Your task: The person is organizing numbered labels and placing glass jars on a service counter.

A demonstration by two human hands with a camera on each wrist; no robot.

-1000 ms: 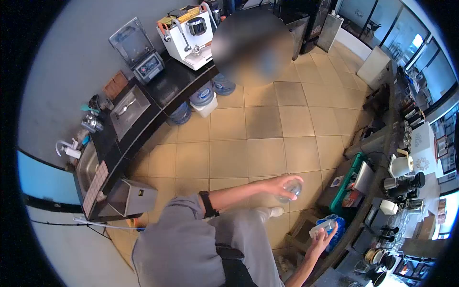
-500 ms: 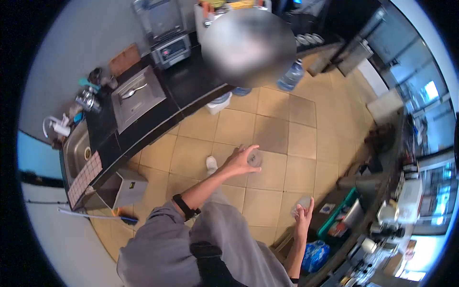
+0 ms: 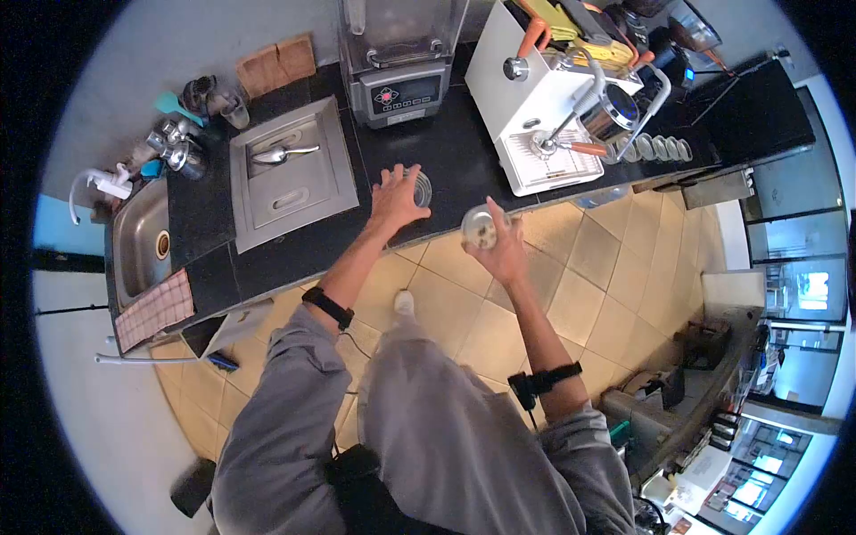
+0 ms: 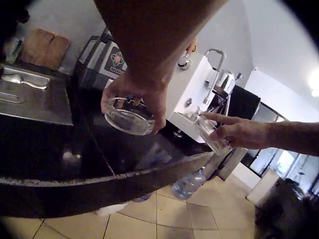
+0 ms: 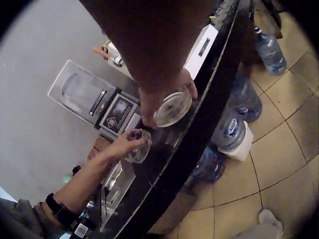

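Observation:
In the head view my left hand (image 3: 392, 203) curls round a clear glass (image 3: 423, 190) over the black counter, between the steel tray and the white espresso machine. The left wrist view shows that glass (image 4: 129, 119) with its round rim towards the camera. My right hand (image 3: 503, 250) grips a second clear glass (image 3: 480, 228) by its side, near the counter's front edge. In the right wrist view this glass (image 5: 173, 108) has a wide round rim, and the left hand's glass (image 5: 138, 146) is beside it. What the glasses contain, if anything, I cannot tell.
A blender (image 3: 401, 80) stands behind the left hand, and the espresso machine (image 3: 544, 134) is at the right. Left lie a steel tray (image 3: 334, 169) with a spoon-like utensil (image 3: 283, 153) and a sink (image 3: 143, 254). Water bottles (image 5: 229, 130) stand below the counter.
The view has turned and come closer to the counter. Both hands, each with its glass, have moved from above the floor to the counter and its front edge, nearer each other.

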